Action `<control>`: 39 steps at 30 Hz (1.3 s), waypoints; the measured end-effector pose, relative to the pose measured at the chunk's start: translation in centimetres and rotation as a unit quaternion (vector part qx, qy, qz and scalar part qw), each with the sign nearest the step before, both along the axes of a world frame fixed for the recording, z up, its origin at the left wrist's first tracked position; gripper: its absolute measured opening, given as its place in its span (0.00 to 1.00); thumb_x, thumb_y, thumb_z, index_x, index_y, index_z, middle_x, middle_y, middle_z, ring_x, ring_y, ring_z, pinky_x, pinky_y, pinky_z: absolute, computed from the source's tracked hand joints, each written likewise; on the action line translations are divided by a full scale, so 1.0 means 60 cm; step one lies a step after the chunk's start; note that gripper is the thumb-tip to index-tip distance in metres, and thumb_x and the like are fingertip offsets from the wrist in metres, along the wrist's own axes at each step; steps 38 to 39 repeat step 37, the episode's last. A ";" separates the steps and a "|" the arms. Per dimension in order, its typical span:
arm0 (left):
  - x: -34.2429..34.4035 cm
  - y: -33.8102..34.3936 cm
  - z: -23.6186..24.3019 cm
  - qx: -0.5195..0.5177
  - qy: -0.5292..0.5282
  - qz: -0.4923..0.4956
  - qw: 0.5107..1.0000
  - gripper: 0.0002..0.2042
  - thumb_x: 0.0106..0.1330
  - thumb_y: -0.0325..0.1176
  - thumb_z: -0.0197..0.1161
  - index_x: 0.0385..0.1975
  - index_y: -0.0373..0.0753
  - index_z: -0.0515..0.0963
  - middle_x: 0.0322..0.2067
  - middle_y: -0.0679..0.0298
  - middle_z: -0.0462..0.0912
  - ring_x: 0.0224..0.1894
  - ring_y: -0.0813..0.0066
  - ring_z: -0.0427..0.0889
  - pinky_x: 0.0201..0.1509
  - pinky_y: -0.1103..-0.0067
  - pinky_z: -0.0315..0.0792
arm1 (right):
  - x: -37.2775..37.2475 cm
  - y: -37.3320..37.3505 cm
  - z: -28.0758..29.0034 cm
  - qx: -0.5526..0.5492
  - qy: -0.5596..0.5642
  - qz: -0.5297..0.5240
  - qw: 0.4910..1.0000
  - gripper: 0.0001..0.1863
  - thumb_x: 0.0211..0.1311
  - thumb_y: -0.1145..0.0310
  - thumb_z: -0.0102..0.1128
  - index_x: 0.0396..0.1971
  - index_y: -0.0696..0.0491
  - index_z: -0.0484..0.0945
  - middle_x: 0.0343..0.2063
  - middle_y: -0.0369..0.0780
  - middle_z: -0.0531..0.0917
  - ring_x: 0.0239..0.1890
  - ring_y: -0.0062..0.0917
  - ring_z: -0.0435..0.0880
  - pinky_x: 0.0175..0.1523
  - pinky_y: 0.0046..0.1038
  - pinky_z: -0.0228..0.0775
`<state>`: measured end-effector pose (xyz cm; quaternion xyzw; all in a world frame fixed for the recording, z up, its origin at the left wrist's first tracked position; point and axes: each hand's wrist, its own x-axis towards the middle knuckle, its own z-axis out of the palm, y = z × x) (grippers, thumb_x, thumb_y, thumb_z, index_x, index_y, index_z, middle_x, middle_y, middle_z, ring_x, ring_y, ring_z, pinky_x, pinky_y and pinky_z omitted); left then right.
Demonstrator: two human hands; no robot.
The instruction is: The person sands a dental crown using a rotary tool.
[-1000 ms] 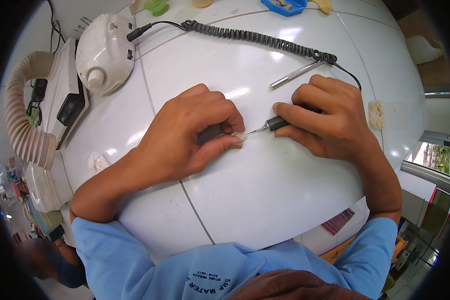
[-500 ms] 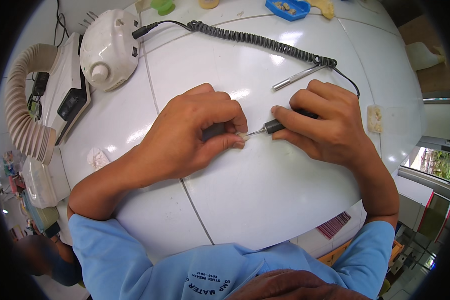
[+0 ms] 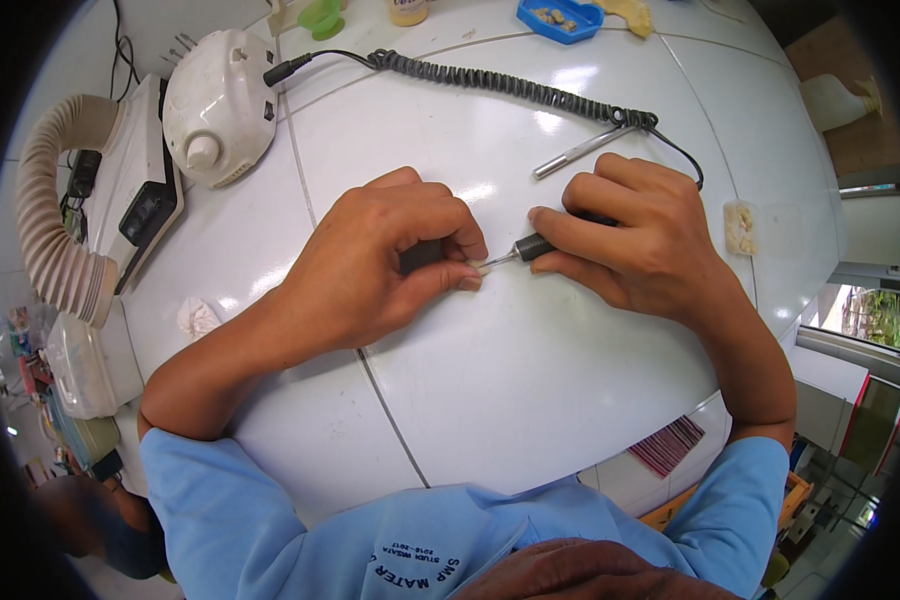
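My left hand pinches a small pale piece between thumb and fingertips; most of it is hidden, so its kind cannot be told. My right hand grips a black rotary handpiece like a pen. From its metal nose a thin bur points left, its tip at the pale piece. A coiled black cord runs from behind the right hand to a white control unit with a round knob. Just beyond the right hand lies a silver metal rod.
A beige ribbed hose bends down to a white box at the left. Crumpled white tissue lies near my left forearm. Far back are a green cup and a blue tray of small pieces. A clear case sits at the right.
The whole view has shifted slightly, with the table things a little further left in the picture. Less of the pale piece shows between my left fingers. Both hands keep their grips.
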<state>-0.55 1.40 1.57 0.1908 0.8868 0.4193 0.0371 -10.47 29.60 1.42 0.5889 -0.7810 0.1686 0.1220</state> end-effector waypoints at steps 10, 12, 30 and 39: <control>-0.001 -0.001 -0.010 0.016 -0.003 0.000 1.000 0.09 0.63 0.27 0.84 0.39 0.41 0.91 0.35 0.66 0.91 0.40 0.64 0.82 0.47 0.69 0.77 | -0.003 0.005 -0.001 0.013 -0.003 -0.003 1.000 0.17 0.55 0.52 0.85 0.38 0.42 0.87 0.33 0.29 0.82 0.34 0.26 0.83 0.35 0.33 0.75; -0.002 -0.001 -0.006 0.005 0.004 -0.003 1.000 0.09 0.63 0.27 0.84 0.40 0.41 0.91 0.35 0.66 0.91 0.40 0.64 0.82 0.47 0.69 0.77 | -0.004 0.003 -0.001 0.008 0.001 0.000 1.000 0.17 0.55 0.52 0.85 0.37 0.42 0.87 0.33 0.29 0.82 0.34 0.26 0.83 0.35 0.33 0.75; -0.007 -0.012 -0.004 -0.010 -0.050 -0.008 0.999 0.18 0.62 0.29 0.86 0.49 0.41 0.85 0.37 0.68 0.89 0.44 0.69 0.84 0.53 0.70 0.78 | -0.029 0.002 -0.031 -0.069 0.069 -0.042 0.994 0.16 0.63 0.52 0.83 0.45 0.43 0.93 0.36 0.31 0.84 0.37 0.28 0.83 0.42 0.34 0.76; -0.029 -0.015 0.005 0.039 -0.097 -0.063 0.993 0.16 0.67 0.25 0.82 0.50 0.37 0.83 0.41 0.66 0.87 0.44 0.76 0.83 0.53 0.74 0.79 | -0.008 0.008 0.053 -0.110 0.158 -0.048 0.980 0.18 0.60 0.60 0.87 0.49 0.46 0.95 0.41 0.34 0.92 0.44 0.32 0.90 0.50 0.34 0.81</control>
